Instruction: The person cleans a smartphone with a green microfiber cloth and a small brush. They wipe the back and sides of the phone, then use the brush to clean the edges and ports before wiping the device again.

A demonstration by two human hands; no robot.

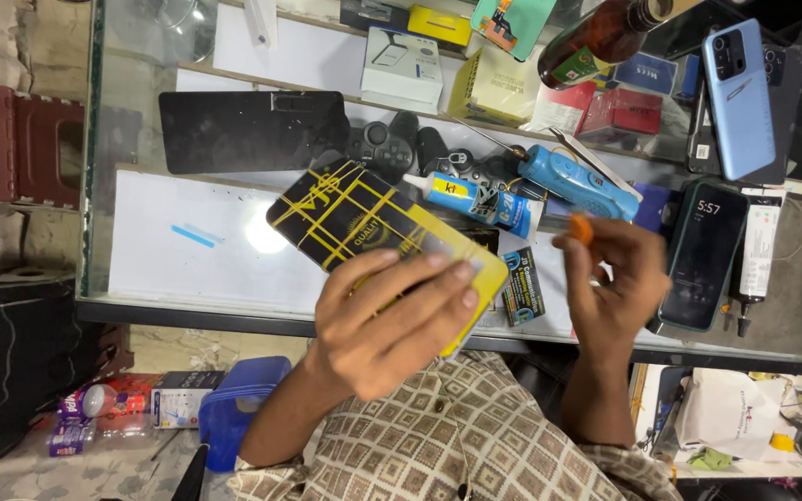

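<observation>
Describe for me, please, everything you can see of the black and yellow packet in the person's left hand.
The packet is a flat, glossy rectangular sleeve, black with crossing yellow lines and a yellow far edge, probably card or plastic. It is tilted diagonally above the glass counter. The left hand grips its lower right end, fingers spread across the front. Nothing else appears to touch it; its back is hidden.

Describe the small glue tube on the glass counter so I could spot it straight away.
On the glass counter, look just beyond the flat black-and-yellow packet in the left hand. The small blue glue tube lies there on its side, the only thing with a white pointed nozzle.
</observation>
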